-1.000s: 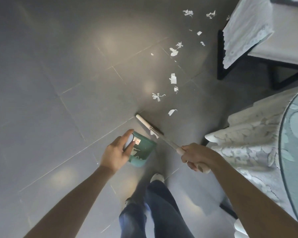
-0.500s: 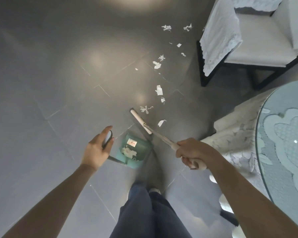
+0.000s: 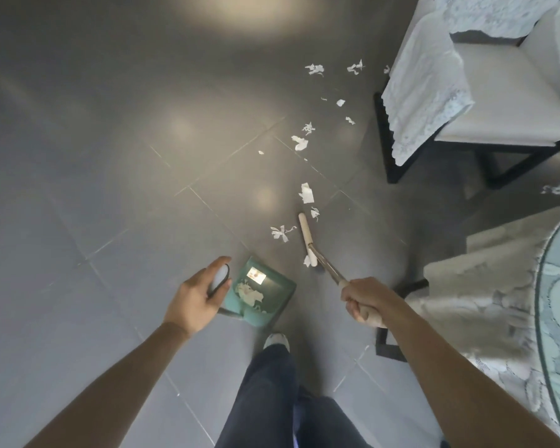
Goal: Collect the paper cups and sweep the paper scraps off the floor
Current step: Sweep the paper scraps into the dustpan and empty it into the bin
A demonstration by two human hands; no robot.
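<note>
Paper scraps (image 3: 306, 193) lie scattered across the grey floor (image 3: 110, 156) beside a broom (image 3: 307, 239), its handle gripped by the right hand (image 3: 361, 300). The left hand (image 3: 196, 299), fingers curled, holds the handle of a green dustpan (image 3: 265, 299) containing scraps.

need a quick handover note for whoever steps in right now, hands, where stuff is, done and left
Left hand grips the dustpan handle; the green dustpan sits on the floor by the person's foot.
Right hand grips the broom handle; the broom head is down among the scraps.
Done: a few scraps already lie in the dustpan.
Left: a trail of paper scraps runs from the broom head toward the chair, and one lies near the table. No paper cups are in view, so that part cannot be judged.
</note>
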